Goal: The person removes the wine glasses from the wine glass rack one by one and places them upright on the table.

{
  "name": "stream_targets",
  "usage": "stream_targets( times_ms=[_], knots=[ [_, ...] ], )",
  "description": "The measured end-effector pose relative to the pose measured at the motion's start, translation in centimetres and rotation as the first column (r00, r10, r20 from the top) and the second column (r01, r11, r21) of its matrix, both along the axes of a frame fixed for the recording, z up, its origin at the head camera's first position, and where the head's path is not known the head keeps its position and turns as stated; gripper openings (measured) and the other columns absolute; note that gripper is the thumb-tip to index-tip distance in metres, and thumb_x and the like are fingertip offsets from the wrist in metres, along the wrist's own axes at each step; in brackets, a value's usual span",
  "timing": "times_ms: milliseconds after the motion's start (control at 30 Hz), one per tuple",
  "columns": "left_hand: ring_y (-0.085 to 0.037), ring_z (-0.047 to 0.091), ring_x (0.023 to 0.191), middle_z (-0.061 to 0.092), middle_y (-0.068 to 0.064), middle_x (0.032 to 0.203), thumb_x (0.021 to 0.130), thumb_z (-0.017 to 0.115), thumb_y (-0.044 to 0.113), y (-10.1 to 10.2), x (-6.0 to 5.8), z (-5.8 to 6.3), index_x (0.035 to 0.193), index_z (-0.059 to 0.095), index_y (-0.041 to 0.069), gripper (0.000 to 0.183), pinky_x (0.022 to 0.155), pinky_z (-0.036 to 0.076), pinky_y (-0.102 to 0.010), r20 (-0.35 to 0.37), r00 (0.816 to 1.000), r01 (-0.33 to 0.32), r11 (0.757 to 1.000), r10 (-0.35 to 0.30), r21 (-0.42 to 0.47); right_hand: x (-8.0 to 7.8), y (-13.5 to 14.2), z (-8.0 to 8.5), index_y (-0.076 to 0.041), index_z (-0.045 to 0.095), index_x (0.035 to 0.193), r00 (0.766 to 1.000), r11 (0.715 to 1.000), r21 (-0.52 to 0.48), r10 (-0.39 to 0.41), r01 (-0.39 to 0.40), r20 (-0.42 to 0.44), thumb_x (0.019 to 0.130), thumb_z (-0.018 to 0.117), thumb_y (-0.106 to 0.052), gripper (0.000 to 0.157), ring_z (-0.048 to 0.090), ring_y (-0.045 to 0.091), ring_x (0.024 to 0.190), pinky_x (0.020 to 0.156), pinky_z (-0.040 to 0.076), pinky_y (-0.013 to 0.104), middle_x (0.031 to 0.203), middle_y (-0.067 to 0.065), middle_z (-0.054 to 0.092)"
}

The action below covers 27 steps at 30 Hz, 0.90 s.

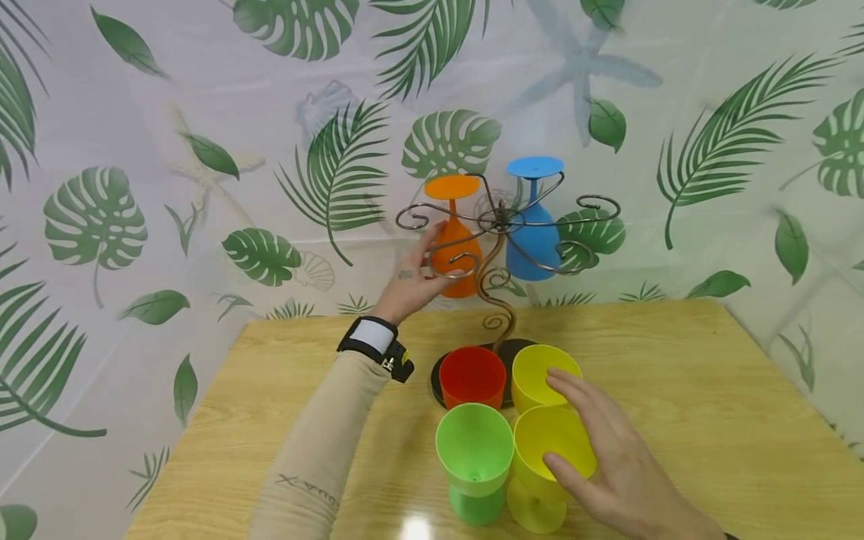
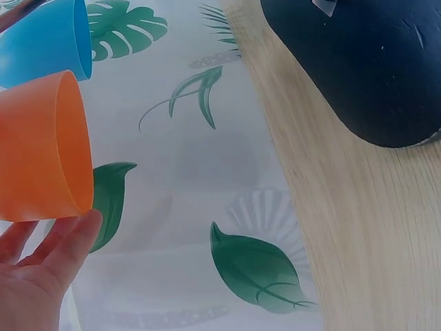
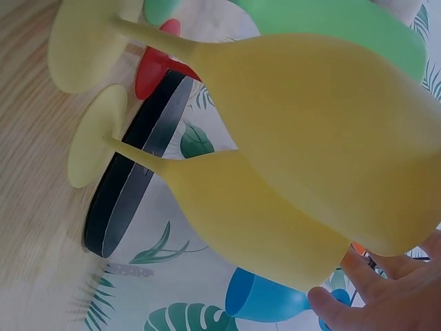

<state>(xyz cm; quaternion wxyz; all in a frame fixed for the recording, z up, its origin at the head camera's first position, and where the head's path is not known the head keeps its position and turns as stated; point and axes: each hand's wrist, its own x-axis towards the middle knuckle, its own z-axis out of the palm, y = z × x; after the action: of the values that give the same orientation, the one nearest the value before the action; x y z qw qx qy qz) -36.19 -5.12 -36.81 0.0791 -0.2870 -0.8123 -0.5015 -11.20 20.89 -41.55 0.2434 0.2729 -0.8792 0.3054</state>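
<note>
My left hand [image 1: 425, 277] holds an orange plastic goblet [image 1: 454, 244] by the side of its bowl. The goblet is upside down at a curled metal wire rack [image 1: 500, 217], its foot above the wire arms. In the left wrist view, my fingertips lie at the rim of the orange bowl [image 2: 41, 152]. My right hand [image 1: 624, 465] has its fingers spread over two upright yellow goblets, one rear [image 1: 540, 375] and one front [image 1: 540, 442]. In the right wrist view its fingertips are close to the rear goblet's rim [image 3: 303, 269].
A blue goblet [image 1: 533, 240] hangs upside down at the rack's right side. Upright red [image 1: 472, 379] and green [image 1: 475, 450] goblets stand beside the yellow ones. The rack's black base [image 1: 437, 386] sits on the wooden table [image 1: 675, 360], with a leaf-patterned sheet [image 1: 202, 270] behind.
</note>
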Motion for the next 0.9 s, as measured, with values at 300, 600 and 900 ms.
stream_targets(
  times_ms=[300,600,900],
  knots=[
    [-0.037,0.057,0.124,0.046,-0.018,0.153,0.093,0.076,0.024,-1.5,0.4,0.1,0.162,0.030,0.025,0.083,0.092,0.059,-0.044,0.004,0.999,-0.044,0.999,0.044,-0.009,0.2,-0.1,0.1,-0.007,0.042,0.154,1.000,1.000,0.002,-0.012,0.012,0.003,0.078,0.082,-0.015,0.086,0.044,0.028,0.137,0.117,0.015,0.010,0.155,0.007,0.046],
    [-0.032,0.057,0.122,0.048,-0.016,0.152,0.091,0.077,0.029,-3.5,1.1,0.2,0.160,0.033,0.031,0.082,0.090,0.060,-0.043,0.016,0.996,-0.092,0.996,0.091,0.018,-0.2,0.3,0.2,-0.005,0.043,0.153,0.999,1.000,0.000,-0.009,0.009,-0.032,0.075,0.084,-0.012,0.088,0.048,0.029,0.134,0.117,0.018,0.010,0.151,0.013,0.050],
    [-0.034,0.058,0.121,0.049,-0.016,0.152,0.092,0.078,0.027,-5.3,2.0,-0.2,0.161,0.031,0.034,0.083,0.090,0.060,-0.047,-0.024,0.996,-0.086,0.996,0.087,0.014,-0.6,0.5,0.0,-0.003,0.045,0.151,0.998,0.998,0.004,-0.062,0.062,-0.023,0.074,0.086,-0.014,0.087,0.048,0.034,0.133,0.117,0.015,0.009,0.152,0.014,0.049]
  ],
)
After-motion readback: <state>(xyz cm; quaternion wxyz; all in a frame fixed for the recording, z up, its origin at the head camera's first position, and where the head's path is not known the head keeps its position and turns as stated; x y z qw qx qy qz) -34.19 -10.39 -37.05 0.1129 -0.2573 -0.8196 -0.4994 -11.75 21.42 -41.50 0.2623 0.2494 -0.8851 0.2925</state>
